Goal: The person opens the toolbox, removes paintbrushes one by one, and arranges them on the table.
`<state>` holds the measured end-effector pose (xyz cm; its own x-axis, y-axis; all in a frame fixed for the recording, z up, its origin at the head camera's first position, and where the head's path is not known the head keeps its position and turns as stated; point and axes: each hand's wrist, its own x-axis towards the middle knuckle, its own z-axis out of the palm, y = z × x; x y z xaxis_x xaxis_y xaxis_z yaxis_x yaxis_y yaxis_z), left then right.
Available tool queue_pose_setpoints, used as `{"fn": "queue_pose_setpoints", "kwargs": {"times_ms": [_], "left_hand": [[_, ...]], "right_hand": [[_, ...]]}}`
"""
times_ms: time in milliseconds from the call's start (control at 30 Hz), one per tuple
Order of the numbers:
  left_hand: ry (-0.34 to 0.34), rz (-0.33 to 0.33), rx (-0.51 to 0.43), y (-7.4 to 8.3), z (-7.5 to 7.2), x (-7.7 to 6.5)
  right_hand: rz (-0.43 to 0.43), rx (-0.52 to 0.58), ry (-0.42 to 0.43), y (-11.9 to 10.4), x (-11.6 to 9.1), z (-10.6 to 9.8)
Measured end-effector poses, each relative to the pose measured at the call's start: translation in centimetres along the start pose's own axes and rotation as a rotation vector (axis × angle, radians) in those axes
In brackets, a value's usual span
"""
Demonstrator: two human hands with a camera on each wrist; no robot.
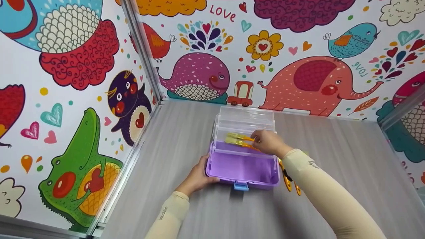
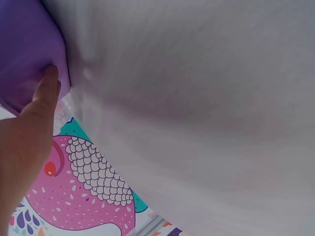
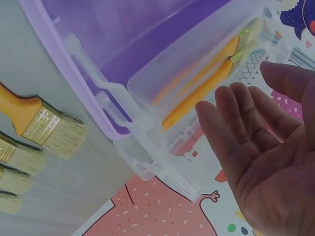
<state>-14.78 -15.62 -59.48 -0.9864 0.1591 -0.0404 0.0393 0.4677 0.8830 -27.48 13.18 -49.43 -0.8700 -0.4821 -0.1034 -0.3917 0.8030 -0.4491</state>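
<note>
A purple plastic toolbox [image 1: 244,166] with a blue latch [image 1: 241,186] stands opened, its clear trays [image 1: 221,127] folded out behind it. My left hand [image 1: 198,176] holds its front left corner, thumb on the front and fingers along the side wall [image 2: 34,44]. Two paintbrushes [image 1: 236,140] with orange handles lie side by side in a clear tray, bristles to the left. Over their handles hovers my right hand [image 1: 267,142], its fingers loosely bent with nothing between them in the right wrist view.
Several more paintbrushes [image 3: 37,123] lie on the grey table [image 1: 166,139] to the right of the toolbox, partly hidden by the right forearm in the head view. Printed wall panels [image 1: 285,66] with cartoon animals enclose the table at the back and sides.
</note>
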Motion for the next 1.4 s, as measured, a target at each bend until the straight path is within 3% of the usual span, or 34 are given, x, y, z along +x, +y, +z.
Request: {"fn": "queue_pose_setpoints", "kwargs": {"times_ms": [567,800,1000,1167,1400], "left_hand": [[0.008,0.026,-0.026,-0.1,0.1,0.2],[0.006,0.012,-0.016,-0.1,0.1,0.1],[0.002,0.029,-0.022,-0.2,0.1,0.1],[0.004,0.019,-0.031,-0.2,0.1,0.1],[0.008,0.074,-0.043,-0.4,0.1,0.2]], "right_hand": [[0.032,-0.136,0.069,0.0,0.1,1.8],[-0.003,-0.236,0.096,-0.3,0.1,2.5],[0.019,-0.248,0.106,-0.2,0.4,3.0],[-0.010,-0.243,0.127,0.0,0.3,3.1],[-0.054,-0.232,0.135,0.1,0.3,3.2]]}}
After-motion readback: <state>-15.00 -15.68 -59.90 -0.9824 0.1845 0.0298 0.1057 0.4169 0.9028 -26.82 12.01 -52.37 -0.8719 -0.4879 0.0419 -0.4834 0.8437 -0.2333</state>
